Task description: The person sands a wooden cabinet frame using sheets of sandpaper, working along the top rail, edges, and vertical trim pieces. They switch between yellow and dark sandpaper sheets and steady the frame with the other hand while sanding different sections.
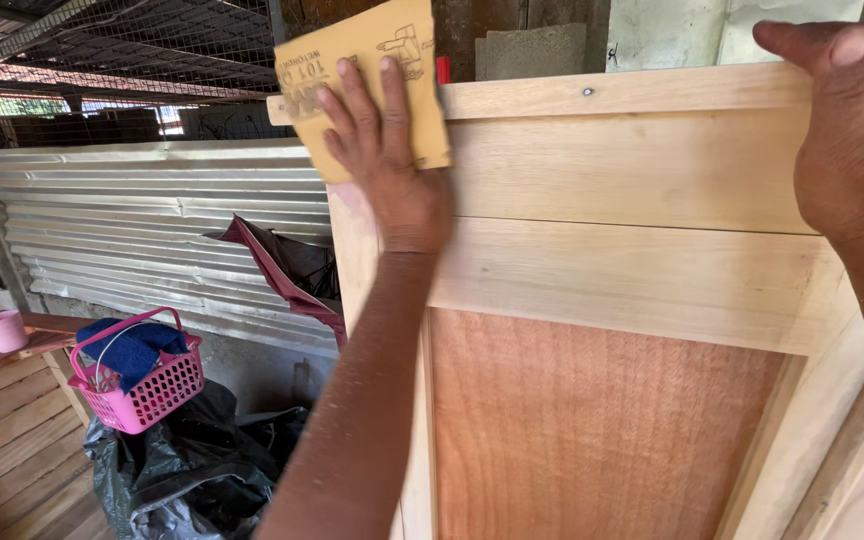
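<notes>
Two bare hands work at the top of an upright wooden door (632, 260) in an open-sided workshop, well apart from each other. The left hand (387, 165) lies flat, fingers (367, 105) spread and extended, pressing a yellow-brown sheet of sandpaper (372, 70) against the door's upper left corner — the sheet's printed back faces the camera and covers the end of the top rail (632, 90). The right hand (852, 130) grips the top rail at the door's far right, thumb pointing left along the upper edge while the palm wraps the corner; the fingers behind the wood are hidden. Pale, unfinished boards form the frame of the door, and a reddish-brown panel (602, 430) is set into it below the hands. A small metal screw head (587, 91) shows in the top rail between the two hands. Beyond the left forearm, a wall of corrugated metal sheeting (152, 230) runs across the background, with a dark red cloth (272, 265) hanging in front of it beside the door's left edge. Lower left, a pink plastic basket (147, 385) holding blue fabric (132, 350) rests on crumpled black plastic bags (192, 470), near a stack of wooden planks (7, 440) — a small pink cup (2, 330) stands on a ledge just behind them. Wire mesh (152, 40) spans the opening overhead.
</notes>
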Demonstrator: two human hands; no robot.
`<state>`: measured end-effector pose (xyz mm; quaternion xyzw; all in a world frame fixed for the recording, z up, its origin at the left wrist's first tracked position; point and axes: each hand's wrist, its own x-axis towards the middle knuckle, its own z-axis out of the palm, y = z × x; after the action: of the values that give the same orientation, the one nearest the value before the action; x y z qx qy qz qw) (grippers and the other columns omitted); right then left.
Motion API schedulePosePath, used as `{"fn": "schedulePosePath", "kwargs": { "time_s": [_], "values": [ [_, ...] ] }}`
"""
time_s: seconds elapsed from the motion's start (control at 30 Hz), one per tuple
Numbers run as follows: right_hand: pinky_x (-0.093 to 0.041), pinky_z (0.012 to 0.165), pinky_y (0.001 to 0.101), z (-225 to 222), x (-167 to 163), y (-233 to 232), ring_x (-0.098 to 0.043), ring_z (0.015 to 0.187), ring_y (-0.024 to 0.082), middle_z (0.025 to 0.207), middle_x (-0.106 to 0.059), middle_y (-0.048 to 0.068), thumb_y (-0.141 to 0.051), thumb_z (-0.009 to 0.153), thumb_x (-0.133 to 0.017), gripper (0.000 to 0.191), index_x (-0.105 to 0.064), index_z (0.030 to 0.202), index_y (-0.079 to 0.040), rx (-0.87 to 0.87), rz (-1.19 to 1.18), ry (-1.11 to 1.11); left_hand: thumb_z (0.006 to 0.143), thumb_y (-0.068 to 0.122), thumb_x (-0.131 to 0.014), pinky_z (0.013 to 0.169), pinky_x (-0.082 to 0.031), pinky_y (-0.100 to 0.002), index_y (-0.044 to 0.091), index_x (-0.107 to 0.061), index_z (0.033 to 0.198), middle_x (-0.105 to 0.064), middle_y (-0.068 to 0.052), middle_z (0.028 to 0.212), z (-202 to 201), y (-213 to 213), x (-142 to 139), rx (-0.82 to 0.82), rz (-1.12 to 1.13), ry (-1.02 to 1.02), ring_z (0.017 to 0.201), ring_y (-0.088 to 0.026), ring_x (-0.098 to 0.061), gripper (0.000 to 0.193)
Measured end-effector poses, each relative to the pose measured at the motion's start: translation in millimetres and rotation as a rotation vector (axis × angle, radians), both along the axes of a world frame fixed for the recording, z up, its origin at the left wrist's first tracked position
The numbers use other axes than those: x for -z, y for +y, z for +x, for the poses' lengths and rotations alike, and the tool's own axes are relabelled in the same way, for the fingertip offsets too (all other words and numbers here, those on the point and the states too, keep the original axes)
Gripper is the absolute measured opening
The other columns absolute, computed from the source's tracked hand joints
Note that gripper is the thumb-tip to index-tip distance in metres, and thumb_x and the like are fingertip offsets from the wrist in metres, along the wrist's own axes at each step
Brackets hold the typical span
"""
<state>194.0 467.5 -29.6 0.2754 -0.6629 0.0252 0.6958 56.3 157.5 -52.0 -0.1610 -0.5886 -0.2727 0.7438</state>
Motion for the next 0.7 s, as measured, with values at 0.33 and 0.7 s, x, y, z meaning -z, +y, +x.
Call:
{"fn": "schedulePosePath", "kwargs": {
  "time_s": [0.33, 0.7],
  "values": [
    [-0.059, 0.105, 0.0392, -26.7, 1.5, -8.9, -0.071, 0.119, 0.033, 0.126, -0.069, 0.027, -0.036, 0.127, -0.010, 0.071, -0.059, 0.136, 0.015, -0.229, -0.088, -0.108, 0.115, 0.007, -0.057, 0.135, 0.001, -0.057, 0.041, -0.011, 0.166, -0.002, 0.004, 0.175, 12.7, 102.7, 24.7, 0.083, -0.428, -0.013, 0.164, -0.026, 0.002, 0.077],
    [-0.058, 0.103, 0.0398, -26.9, -20.7, -37.3, -0.069, 0.116, 0.029, 0.128, -0.069, 0.023, -0.030, 0.128, -0.011, 0.058, -0.052, 0.142, 0.008, -0.077, -0.134, -0.082, 0.093, 0.002, -0.062, 0.127, 0.006, -0.079, 0.035, -0.031, 0.165, -0.014, -0.003, 0.178, -23.8, -37.1, 3.7, -0.001, 0.002, -0.073, 0.167, -0.033, -0.004, 0.085]
  ]
}}
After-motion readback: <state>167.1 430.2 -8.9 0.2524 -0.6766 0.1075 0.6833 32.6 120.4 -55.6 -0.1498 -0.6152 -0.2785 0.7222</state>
